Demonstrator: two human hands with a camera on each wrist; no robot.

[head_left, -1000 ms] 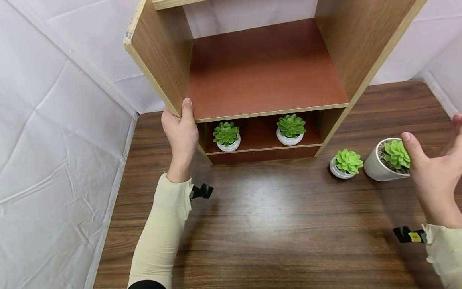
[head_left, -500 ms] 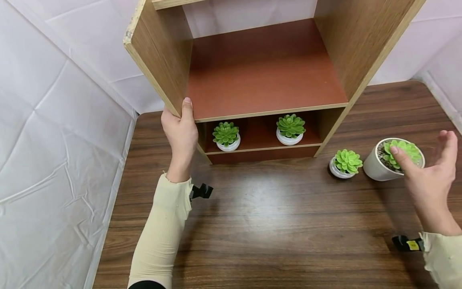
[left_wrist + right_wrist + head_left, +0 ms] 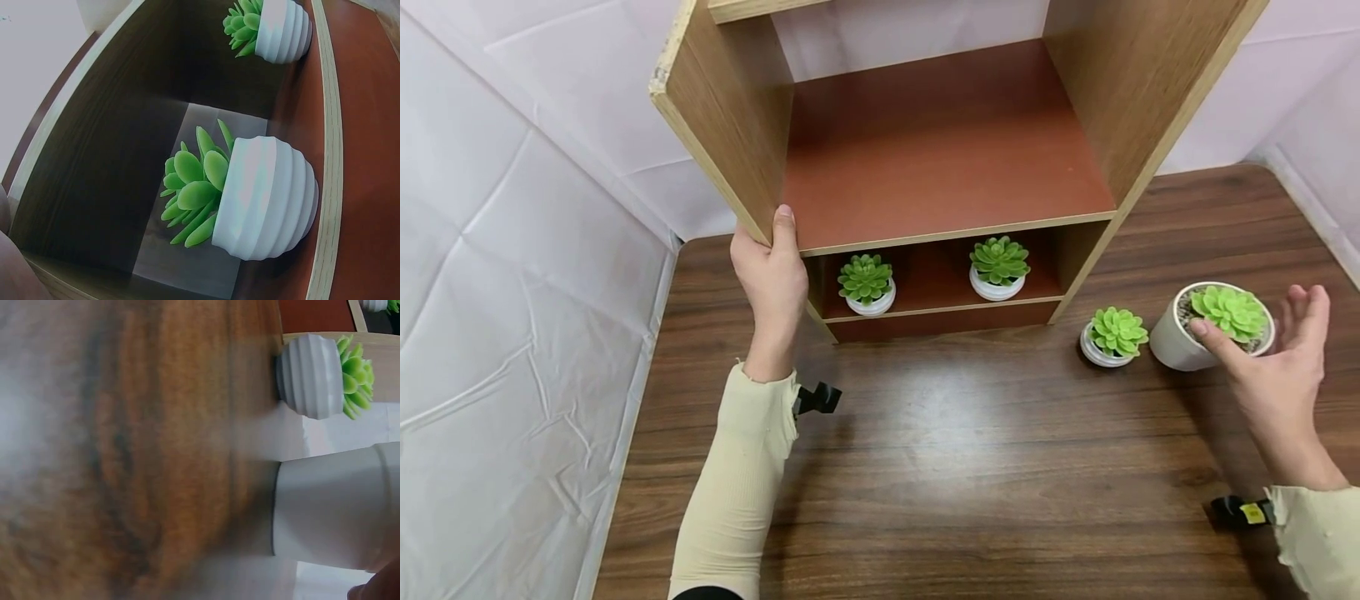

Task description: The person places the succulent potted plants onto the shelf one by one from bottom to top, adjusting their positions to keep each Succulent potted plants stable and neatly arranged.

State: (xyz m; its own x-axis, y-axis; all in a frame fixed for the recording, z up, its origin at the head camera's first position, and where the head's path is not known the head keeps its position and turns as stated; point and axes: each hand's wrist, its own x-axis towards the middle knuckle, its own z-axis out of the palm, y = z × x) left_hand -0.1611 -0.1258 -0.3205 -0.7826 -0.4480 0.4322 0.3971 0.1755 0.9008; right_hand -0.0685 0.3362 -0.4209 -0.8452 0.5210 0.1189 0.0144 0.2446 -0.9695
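- The left side panel (image 3: 722, 117) of a wooden shelf unit (image 3: 951, 154) is held by the left hand (image 3: 770, 279); its grip is closed around the panel's edge, the thumb laid in front and the fingers hidden behind.
- The right hand (image 3: 1279, 379) is held at the large white pot (image 3: 1178, 340), its grip spread wide; the thumb is seen by the near rim, the fingers beyond the pot's right side. Whether the pot is touched cannot be told.
- The large pot, filled with gravel and a green succulent, is stood upright on the table (image 3: 955, 454), right of the unit.
- A small potted succulent (image 3: 1115, 337) is placed just beside it, to the left.
- Two more, a left plant (image 3: 867, 285) and a right plant (image 3: 1000, 268), are set apart in the unit's lower compartment; ridged white pots are shown by the left wrist view.
- A yellow label (image 3: 1253, 513) is carried on the black mount at the right wrist; its marks are too small to be read.
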